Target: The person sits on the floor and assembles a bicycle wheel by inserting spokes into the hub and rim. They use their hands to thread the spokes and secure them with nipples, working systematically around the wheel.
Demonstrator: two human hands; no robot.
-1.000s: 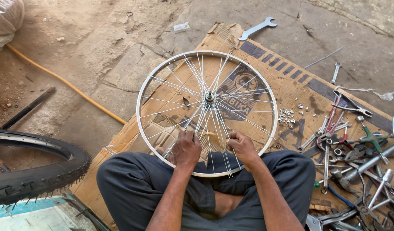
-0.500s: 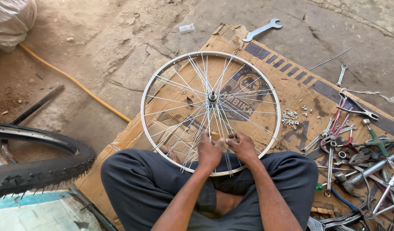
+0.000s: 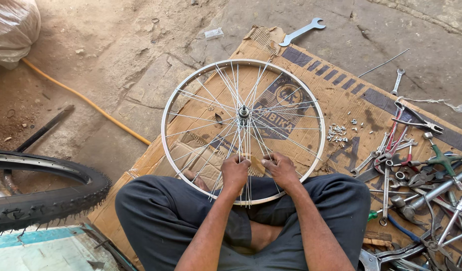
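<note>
Hands (image 3: 258, 171) closer together — thin steel spokes (image 3: 241, 150)

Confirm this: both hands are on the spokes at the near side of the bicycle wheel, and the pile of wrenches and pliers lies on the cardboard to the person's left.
Not quite. The left hand and right hand do grip the spokes at the near side of the wheel, but the head view shows the tool pile on the cardboard to the person's right.

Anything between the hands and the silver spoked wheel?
Nothing visible. The left hand and right hand already grip the thin spokes of the silver bicycle wheel, near its lower rim above the lap.
</note>
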